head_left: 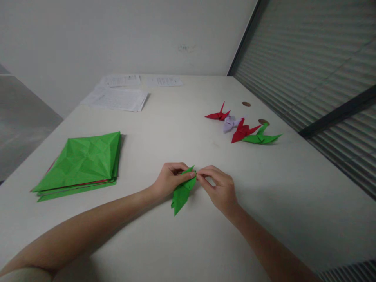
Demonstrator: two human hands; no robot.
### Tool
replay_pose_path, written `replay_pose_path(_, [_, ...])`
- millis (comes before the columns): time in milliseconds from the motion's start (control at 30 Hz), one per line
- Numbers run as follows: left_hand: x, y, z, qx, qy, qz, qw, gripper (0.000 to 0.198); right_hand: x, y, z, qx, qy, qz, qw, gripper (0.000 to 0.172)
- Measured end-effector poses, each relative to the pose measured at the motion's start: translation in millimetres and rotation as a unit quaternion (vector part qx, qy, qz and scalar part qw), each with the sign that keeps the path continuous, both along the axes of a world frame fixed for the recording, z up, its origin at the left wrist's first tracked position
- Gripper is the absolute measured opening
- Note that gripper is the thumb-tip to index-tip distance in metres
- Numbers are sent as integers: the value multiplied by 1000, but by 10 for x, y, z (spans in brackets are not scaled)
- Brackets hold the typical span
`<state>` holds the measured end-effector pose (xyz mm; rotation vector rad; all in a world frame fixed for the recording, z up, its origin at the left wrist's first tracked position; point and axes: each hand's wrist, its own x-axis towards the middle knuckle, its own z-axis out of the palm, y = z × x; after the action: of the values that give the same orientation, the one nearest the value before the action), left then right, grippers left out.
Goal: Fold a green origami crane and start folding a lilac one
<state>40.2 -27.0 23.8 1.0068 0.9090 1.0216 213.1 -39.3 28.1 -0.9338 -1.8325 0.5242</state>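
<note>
A partly folded green origami paper [183,194] is held over the near middle of the white table. My left hand [169,181] is closed on it, the thumb lying across its upper part. From the other side my right hand [219,185] pinches a small tip at its upper right end between thumb and fingertips. The lower end of the paper points down toward me, with small jagged points at its edge. Its underside and the fingers behind it are hidden.
Creased green sheets [88,156] with a red edge showing lie stacked at left. Red [242,131], lilac [230,123] and green folded cranes [261,138] sit in a row at right. Printed papers [117,98] lie at the back left. Window blinds [317,58] border the table's right side.
</note>
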Motion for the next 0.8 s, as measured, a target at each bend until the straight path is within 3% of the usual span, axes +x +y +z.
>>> replay_pose_path(300, [9,-25,29,11,-15,6,1000,31,-42,-43,-50,-66,79,-34,994,5])
replay_pose_path(433, [10,-28,43,2,-11,6,1000,33,-50,-46,-99,-123,138,-41,982,14])
replay_pose_path(800, [15,-46,71,-16,-24,-8,1000,32,3,-17,41,-194,162,10,967,14])
